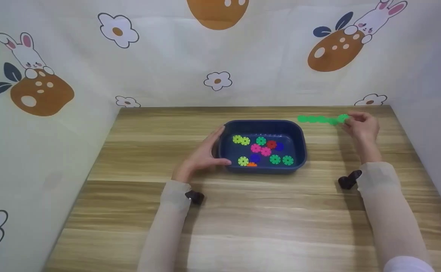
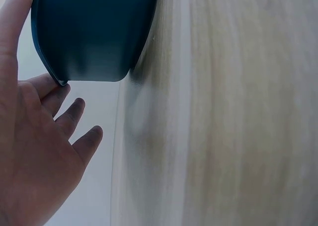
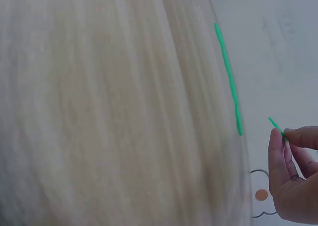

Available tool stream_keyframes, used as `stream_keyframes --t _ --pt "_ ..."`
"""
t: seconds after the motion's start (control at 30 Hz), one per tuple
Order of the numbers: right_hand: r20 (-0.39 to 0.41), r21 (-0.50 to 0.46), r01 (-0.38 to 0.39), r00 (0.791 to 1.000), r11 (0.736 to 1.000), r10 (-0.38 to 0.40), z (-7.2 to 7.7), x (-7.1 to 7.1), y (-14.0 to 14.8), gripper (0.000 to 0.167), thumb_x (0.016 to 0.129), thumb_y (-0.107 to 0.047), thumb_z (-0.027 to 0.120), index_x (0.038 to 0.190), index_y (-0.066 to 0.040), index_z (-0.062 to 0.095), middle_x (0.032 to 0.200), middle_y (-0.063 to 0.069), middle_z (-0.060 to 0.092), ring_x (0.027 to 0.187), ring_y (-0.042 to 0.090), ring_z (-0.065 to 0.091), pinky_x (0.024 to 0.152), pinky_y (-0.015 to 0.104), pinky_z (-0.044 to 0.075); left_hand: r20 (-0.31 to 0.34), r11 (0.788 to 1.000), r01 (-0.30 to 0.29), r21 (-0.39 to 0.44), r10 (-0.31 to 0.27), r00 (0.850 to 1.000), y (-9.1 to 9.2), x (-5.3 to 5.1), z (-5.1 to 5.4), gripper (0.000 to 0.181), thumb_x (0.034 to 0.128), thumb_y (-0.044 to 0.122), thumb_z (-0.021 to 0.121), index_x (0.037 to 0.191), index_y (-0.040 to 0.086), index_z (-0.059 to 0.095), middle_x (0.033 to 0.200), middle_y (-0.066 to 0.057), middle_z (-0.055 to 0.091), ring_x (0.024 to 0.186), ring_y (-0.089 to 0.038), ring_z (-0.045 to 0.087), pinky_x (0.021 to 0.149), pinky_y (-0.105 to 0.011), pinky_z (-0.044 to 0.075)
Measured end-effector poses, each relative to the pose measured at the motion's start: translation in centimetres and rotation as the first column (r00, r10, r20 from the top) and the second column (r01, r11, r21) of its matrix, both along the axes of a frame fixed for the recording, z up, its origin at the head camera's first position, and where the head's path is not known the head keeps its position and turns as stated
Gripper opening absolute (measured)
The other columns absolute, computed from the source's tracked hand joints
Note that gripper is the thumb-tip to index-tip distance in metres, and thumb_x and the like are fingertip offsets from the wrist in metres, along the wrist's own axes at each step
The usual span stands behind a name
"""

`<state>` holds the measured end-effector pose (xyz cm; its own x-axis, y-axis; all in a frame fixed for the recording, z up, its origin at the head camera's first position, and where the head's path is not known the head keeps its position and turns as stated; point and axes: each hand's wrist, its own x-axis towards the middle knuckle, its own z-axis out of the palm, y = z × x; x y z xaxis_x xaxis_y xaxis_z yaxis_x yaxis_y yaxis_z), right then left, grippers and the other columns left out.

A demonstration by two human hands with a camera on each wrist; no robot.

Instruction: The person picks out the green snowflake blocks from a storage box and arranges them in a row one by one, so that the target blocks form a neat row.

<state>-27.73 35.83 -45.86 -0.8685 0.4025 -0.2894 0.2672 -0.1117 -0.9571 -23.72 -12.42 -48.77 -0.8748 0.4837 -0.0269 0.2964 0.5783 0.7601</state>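
A dark blue plastic basin stands on the table with several notched snowflake discs inside, including yellow-green discs, pink discs and a red disc. My left hand holds the basin's left end, thumb at the near corner and fingers at the far one; in the left wrist view some fingers stand off the wall. Near the back edge, my right hand pinches a green snowflake disc between thumb and fingers, seen edge-on in the right wrist view. A row of green discs lies left of it.
The wood-grain table ends at a printed cloth backdrop, with more cloth at both sides. Inside the basin are also green discs, blue discs and a partly hidden orange disc. Each wrist wears a black camera.
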Motion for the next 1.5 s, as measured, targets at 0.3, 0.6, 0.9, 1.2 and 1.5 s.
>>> stream_keyframes --t 0.3,0.6,0.9,1.2,1.5 --pt "0.088 0.059 0.022 0.996 0.998 -0.027 -1.3 -0.8 1.1 0.026 0.092 0.006 0.061 0.116 -0.004 0.063 0.099 0.000 0.055 0.073 0.001 0.065 0.078 0.016 0.059 0.002 1.000 -0.007 -0.004 0.007 1.000 0.0 -0.1 -0.1 0.116 0.0752 0.044 0.085 0.162 0.028 0.009 0.170 -0.002 0.008 0.157 -0.026 0.010 0.126 -0.050 0.016" --pt "0.169 0.200 -0.019 0.985 0.980 -0.016 -1.9 -1.3 1.4 0.029 0.094 -0.003 0.063 0.123 -0.005 0.062 0.096 -0.005 0.057 0.075 -0.002 0.064 0.078 0.014 0.058 0.006 1.000 -0.017 -0.010 0.017 1.000 0.0 0.0 0.0 0.115 0.0761 0.041 0.085 0.162 0.029 0.010 0.170 -0.005 0.008 0.157 -0.027 0.010 0.126 -0.053 0.016" --pt "0.205 0.340 -0.062 0.979 0.938 -0.010 -2.1 -1.6 1.4 0.031 0.093 -0.006 0.064 0.124 -0.004 0.062 0.096 -0.005 0.058 0.069 -0.005 0.061 0.068 0.010 0.056 -0.020 1.000 0.003 -0.001 -0.003 1.000 0.1 -0.1 -0.1 0.115 0.0762 0.040 0.086 0.162 0.025 0.011 0.170 -0.006 0.010 0.157 -0.026 0.011 0.126 -0.050 0.017" --pt "0.253 0.483 -0.144 0.967 0.864 0.020 -1.9 -1.9 1.4 0.043 0.095 -0.010 0.062 0.136 0.001 0.057 0.120 0.010 0.060 0.083 0.001 0.057 0.066 0.007 0.052 0.008 1.000 -0.001 0.006 0.001 1.000 0.1 0.0 0.0 0.116 0.0753 0.046 0.085 0.162 0.029 0.009 0.170 -0.001 0.009 0.157 -0.025 0.011 0.126 -0.051 0.017" --pt "0.227 0.432 -0.150 0.972 0.889 0.054 -1.6 -1.5 1.7 0.040 0.095 -0.012 0.060 0.133 0.003 0.061 0.109 0.004 0.061 0.079 -0.004 0.059 0.071 0.008 0.054 0.021 1.000 -0.014 0.006 0.014 1.000 0.1 0.1 0.1 0.116 0.0758 0.040 0.086 0.161 0.030 0.009 0.170 -0.004 0.009 0.156 -0.028 0.012 0.126 -0.053 0.017"
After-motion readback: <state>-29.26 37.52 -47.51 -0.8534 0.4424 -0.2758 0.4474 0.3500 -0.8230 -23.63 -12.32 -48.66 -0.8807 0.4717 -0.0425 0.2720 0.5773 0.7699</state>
